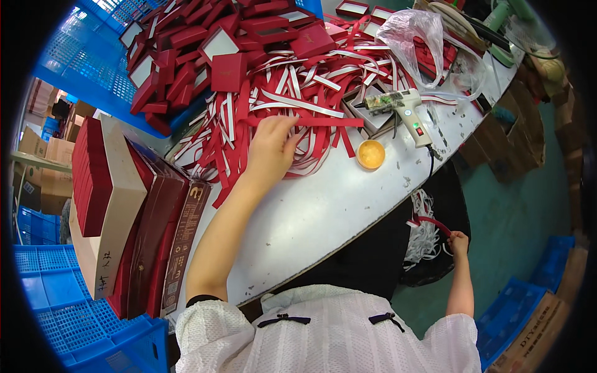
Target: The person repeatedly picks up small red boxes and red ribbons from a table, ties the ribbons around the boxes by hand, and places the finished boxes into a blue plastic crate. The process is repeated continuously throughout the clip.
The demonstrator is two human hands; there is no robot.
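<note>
Red flat ribbon strip (pixel 333 122) atop tangled red-and-white strips (pixel 280 87) on white counter (pixel 298 211) | left hand (pixel 272 144) at it, pinch unclear | right hand (pixel 459 242) pinching red curved strip (pixel 437 224) by white shreds (pixel 423 245), presumably kept low for discards

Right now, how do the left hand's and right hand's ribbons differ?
The left hand touches a nearly straight ribbon; the right hand holds a curved ribbon. The straight ribbon crosses a ribbon pile on the table; the curved ribbon crosses white strips beside the table. Both are red.
</note>
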